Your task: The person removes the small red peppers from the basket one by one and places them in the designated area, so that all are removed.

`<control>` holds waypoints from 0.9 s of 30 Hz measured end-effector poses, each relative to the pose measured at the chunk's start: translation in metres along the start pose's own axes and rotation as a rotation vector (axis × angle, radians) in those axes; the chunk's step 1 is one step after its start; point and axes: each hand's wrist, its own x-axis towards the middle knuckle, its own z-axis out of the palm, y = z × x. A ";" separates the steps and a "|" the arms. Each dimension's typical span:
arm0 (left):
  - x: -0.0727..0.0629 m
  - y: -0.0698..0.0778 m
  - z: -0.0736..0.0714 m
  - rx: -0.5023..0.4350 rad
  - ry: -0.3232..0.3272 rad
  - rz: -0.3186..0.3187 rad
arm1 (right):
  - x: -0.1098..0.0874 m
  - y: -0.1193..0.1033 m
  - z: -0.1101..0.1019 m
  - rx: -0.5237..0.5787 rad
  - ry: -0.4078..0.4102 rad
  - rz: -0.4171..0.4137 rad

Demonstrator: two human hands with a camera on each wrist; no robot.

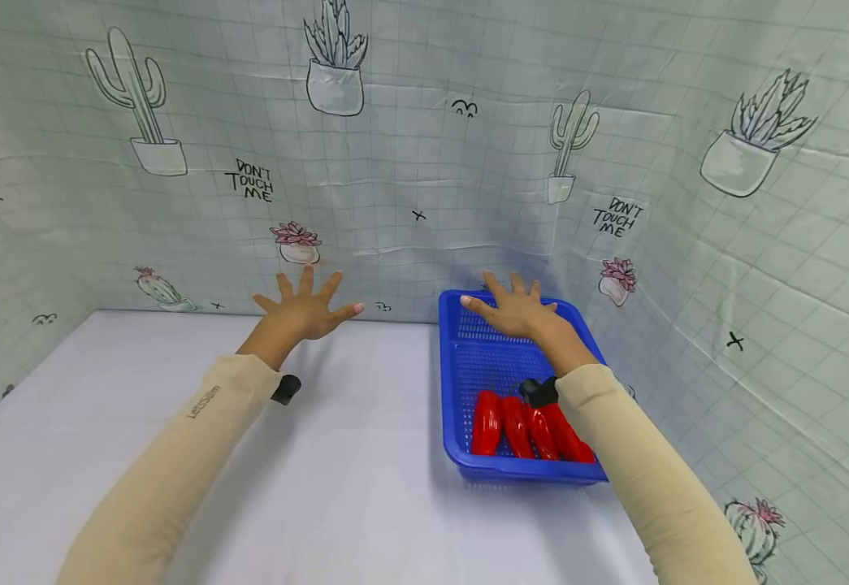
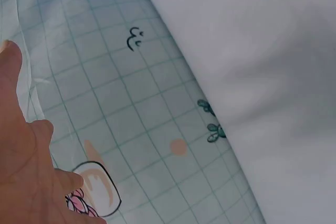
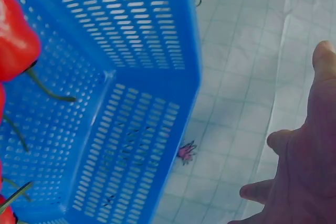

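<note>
My left hand (image 1: pixel 298 313) hovers over the white table with its fingers spread and holds nothing. Above the far part of a blue plastic basket (image 1: pixel 450 382), my right hand (image 1: pixel 515 313) is also spread and empty. Several long red peppers (image 1: pixel 487 422) lie side by side in the basket's near part, and my right wrist and sleeve cover some of them. Green stems show on the peppers (image 3: pixel 16 40) in the right wrist view. In that view the right hand (image 3: pixel 310 161) is apart from the basket (image 3: pixel 191 35). The left wrist view shows part of my left hand (image 2: pixel 23 156).
A white table surface (image 1: pixel 366 487) stretches left of the basket and in front of it. Behind and to the right hangs a gridded cloth (image 1: pixel 409 162) printed with cacti and potted plants. Each wrist carries a small black device (image 1: pixel 287 389).
</note>
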 end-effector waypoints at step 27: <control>0.005 -0.026 0.009 -0.201 0.148 0.074 | -0.022 0.107 -0.004 0.155 0.115 -0.035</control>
